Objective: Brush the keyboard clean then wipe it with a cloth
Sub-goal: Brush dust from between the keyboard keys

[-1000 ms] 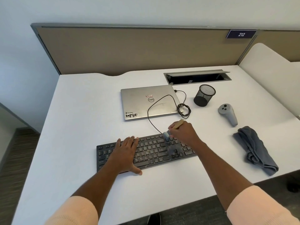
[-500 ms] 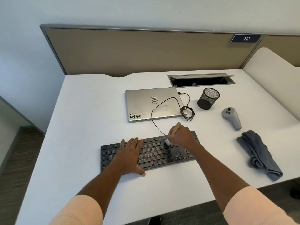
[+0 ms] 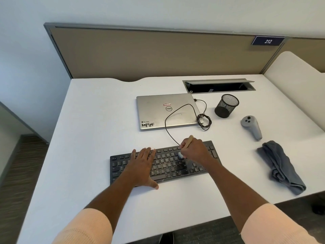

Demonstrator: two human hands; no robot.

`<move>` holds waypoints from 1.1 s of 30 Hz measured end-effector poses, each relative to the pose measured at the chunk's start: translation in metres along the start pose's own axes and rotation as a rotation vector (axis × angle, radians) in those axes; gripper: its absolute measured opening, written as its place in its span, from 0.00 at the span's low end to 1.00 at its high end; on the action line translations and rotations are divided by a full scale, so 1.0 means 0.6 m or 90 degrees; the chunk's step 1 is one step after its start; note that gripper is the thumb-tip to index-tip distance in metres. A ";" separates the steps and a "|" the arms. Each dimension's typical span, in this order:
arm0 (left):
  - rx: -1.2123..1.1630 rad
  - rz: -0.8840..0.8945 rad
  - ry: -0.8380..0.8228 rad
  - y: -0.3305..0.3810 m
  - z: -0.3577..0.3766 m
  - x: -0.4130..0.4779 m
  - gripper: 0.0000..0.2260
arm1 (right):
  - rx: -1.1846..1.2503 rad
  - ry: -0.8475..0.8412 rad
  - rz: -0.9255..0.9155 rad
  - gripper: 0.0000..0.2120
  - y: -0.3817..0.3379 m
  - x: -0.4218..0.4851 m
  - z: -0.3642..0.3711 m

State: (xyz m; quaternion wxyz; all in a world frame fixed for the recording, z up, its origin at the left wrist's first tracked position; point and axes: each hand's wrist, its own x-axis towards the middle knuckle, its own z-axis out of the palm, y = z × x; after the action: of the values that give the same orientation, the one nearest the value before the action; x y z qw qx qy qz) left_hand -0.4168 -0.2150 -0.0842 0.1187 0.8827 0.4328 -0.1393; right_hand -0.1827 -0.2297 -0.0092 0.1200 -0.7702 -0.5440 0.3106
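A black keyboard (image 3: 168, 166) lies on the white desk (image 3: 98, 120) in front of me. My left hand (image 3: 143, 166) rests flat on its left half, fingers straight and thumb off the front edge. My right hand (image 3: 195, 150) grips a small brush with a wooden handle (image 3: 188, 140); its pale bristles (image 3: 180, 154) touch the keys near the middle of the upper rows. A crumpled grey cloth (image 3: 279, 166) lies on the desk to the right, apart from both hands.
Behind the keyboard sits a closed silver laptop (image 3: 167, 111) with the keyboard's black cable (image 3: 202, 118) coiled at its right edge. A black mesh pen cup (image 3: 226, 105), a grey controller (image 3: 251, 126) and an open cable hatch (image 3: 218, 86) lie further right. A partition (image 3: 158, 53) backs the desk.
My right hand has moved the brush slightly leftward over the upper key rows. My left hand stays on the keyboard's left half. The view has shifted a little.
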 end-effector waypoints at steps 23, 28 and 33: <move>-0.027 0.002 -0.008 0.000 -0.004 0.000 0.63 | -0.026 -0.034 -0.107 0.04 0.010 0.011 -0.005; -0.022 0.002 -0.009 -0.001 -0.002 0.002 0.63 | -0.092 -0.055 -0.130 0.03 0.012 0.017 -0.012; -0.021 -0.001 -0.003 0.001 -0.004 0.001 0.63 | -0.027 -0.065 -0.127 0.06 0.012 0.017 -0.015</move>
State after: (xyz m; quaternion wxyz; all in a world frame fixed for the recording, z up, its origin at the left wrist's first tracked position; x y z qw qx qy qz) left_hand -0.4158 -0.2139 -0.0820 0.1339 0.8800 0.4354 -0.1346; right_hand -0.1698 -0.2217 -0.0095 0.1062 -0.6979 -0.6296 0.3243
